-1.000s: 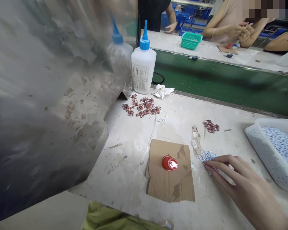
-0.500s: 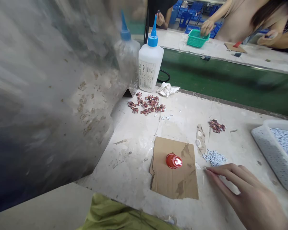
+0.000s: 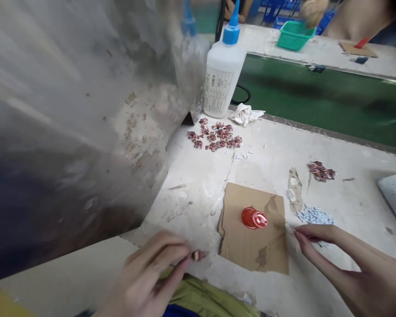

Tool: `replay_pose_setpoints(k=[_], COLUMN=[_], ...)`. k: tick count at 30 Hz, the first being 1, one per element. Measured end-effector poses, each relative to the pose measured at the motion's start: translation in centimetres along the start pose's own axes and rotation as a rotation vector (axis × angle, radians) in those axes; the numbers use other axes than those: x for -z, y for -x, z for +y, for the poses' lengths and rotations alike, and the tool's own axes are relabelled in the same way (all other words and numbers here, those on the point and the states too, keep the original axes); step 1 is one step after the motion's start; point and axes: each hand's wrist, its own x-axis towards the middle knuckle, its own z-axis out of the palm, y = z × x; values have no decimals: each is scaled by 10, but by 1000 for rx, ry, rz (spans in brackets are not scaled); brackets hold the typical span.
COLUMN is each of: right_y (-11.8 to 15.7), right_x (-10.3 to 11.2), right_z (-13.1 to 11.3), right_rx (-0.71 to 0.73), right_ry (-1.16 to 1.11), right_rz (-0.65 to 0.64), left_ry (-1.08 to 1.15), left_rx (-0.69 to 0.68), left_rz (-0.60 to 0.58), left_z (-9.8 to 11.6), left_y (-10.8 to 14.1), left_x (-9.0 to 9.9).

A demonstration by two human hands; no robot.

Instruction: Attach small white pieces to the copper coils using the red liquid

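Blurred at the lower left, my left hand pinches a small brown-red figure between thumb and fingers. My right hand is closed in a thumb-and-forefinger pinch beside a pile of small white-blue pieces; what shows at its fingertips is barely a pale speck, a small white piece. Between the hands lies a torn cardboard square, with a small red, glossy cup-like holder on it.
Two groups of brown-red figures, one at the back left and one at the right, lie on the table. A white glue bottle and crumpled tissue stand behind. A metal panel fills the left. Co-workers sit opposite by a green basket.
My left hand has come into view at the lower left with a brown-red figure. The right hand stays pinched close to the white-blue pile. The camera view has shifted.
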Motion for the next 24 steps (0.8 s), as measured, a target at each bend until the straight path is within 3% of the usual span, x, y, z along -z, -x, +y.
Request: replay_pose_setpoints(k=[6, 13, 17, 24], right_y=[-9, -27, -31, -30], right_x=[-2, -1, 0, -3], right_z=[-24, -46, -44, -44], right_rx=[-8, 18, 109, 147], right_ry=[-201, -294, -269, -171], right_rz=[-55, -43, -82, -75], left_ry=[-238, -372, -283, -67], left_rx=[49, 60, 72, 113], left_rz=[-107, -79, -32, -72], left_z=[-3, 1, -3, -6], left_y=[-31, -42, -47, -37], left_x=[-21, -31, -38, -35])
